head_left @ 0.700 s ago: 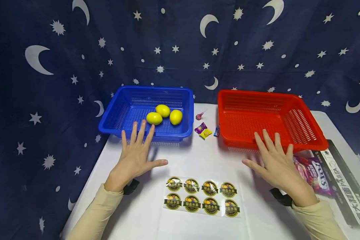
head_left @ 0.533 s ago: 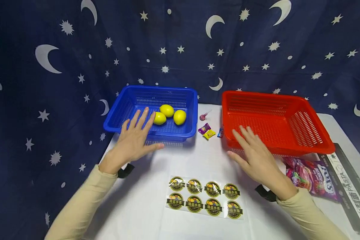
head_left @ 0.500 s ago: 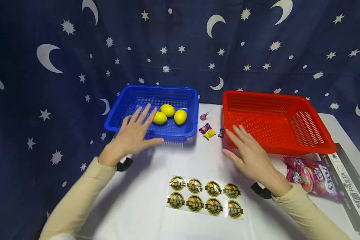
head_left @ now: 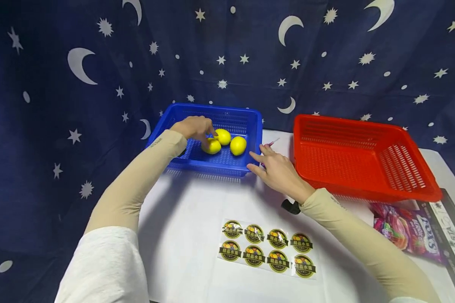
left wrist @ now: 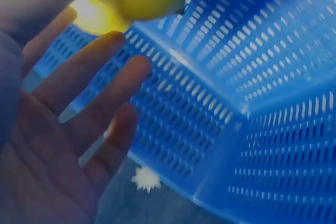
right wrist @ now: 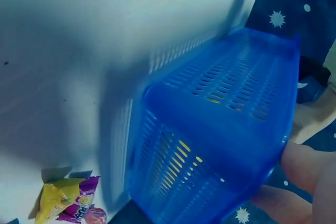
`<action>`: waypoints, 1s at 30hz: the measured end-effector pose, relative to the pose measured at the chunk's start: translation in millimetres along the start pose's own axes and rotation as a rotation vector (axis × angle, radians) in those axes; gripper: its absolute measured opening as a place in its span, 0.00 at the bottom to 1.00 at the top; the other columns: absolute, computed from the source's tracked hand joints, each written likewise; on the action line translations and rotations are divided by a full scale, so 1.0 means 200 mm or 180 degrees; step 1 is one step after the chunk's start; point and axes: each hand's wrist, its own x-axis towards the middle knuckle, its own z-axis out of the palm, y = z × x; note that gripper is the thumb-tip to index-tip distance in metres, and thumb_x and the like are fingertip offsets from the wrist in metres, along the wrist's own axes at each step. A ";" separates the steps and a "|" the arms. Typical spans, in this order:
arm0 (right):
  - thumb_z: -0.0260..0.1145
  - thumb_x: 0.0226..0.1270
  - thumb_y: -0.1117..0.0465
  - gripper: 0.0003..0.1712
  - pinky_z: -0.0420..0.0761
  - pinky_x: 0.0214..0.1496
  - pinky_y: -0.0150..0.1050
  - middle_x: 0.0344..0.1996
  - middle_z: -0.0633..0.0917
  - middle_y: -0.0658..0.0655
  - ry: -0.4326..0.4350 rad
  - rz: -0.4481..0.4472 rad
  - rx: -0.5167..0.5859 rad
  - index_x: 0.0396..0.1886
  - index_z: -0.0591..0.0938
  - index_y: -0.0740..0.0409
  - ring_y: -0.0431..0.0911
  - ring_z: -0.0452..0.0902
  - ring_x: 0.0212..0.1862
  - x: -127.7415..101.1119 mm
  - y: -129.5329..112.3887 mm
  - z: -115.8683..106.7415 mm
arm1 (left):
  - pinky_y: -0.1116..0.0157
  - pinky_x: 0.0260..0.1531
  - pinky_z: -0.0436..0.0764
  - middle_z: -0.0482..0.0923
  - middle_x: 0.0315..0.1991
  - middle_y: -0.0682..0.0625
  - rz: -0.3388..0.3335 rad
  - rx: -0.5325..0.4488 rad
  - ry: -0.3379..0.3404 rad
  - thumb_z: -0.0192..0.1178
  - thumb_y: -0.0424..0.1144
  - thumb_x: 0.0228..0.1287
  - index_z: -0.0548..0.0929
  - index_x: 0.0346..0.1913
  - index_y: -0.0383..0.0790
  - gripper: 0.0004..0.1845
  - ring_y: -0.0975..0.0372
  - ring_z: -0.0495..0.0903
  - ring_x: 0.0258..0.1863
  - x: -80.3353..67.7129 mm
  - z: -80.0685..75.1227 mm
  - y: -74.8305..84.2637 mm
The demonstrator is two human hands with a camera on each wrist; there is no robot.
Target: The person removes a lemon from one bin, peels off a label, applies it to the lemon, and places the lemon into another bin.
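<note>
Blue basket [head_left: 246, 122], upper centre of the head view, on white bench [head_left: 186, 219]: holds three lemons.
Left hand [head_left: 193, 126]: inside basket, fingers curled down over nearest lemon [head_left: 212, 146], touching; firm hold not yet visible.
Right hand [head_left: 277, 168]: fingers relaxed, resting by the basket's right corner, seemingly steadying it.

A white table [head_left: 189, 219] carries a blue basket [head_left: 250, 122] at the back left and a red basket [head_left: 364, 185] at the back right, well apart. Between them lie small wrapped candies [right wrist: 65, 200] (mostly hidden in the head view) and a lollipop [head_left: 274, 142]. Near the front edge lies a sheet of round stickers [head_left: 267, 248]; at the right, a purple snack bag [head_left: 405, 233] lies just beside a dark pasta box [head_left: 453, 235].
</note>
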 end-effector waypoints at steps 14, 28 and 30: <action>0.61 0.76 0.43 0.30 0.69 0.74 0.63 0.75 0.69 0.71 0.0098 0.0007 0.0119 0.67 0.80 0.56 0.65 0.66 0.76 -0.01 0.02 0.04 | 0.50 0.71 0.71 0.79 0.68 0.46 -0.0022 0.0079 0.0149 0.81 0.45 0.49 0.83 0.65 0.50 0.36 0.50 0.75 0.68 0.11 0.09 0.01; 0.68 0.72 0.51 0.27 0.73 0.71 0.60 0.68 0.80 0.60 0.0578 0.0106 0.0794 0.68 0.81 0.53 0.58 0.76 0.70 -0.29 0.08 -0.05 | 0.63 0.25 0.75 0.89 0.36 0.51 0.0552 -0.0022 0.1613 0.75 0.63 0.52 0.86 0.62 0.51 0.35 0.58 0.75 0.25 -0.37 0.04 0.31; 0.70 0.70 0.53 0.27 0.74 0.70 0.58 0.65 0.83 0.59 0.0615 0.0113 0.0919 0.67 0.82 0.53 0.57 0.79 0.68 -0.38 0.09 -0.05 | 0.66 0.19 0.66 0.83 0.23 0.52 0.0708 -0.0181 0.1986 0.75 0.64 0.51 0.87 0.59 0.52 0.34 0.60 0.69 0.18 -0.47 0.17 0.43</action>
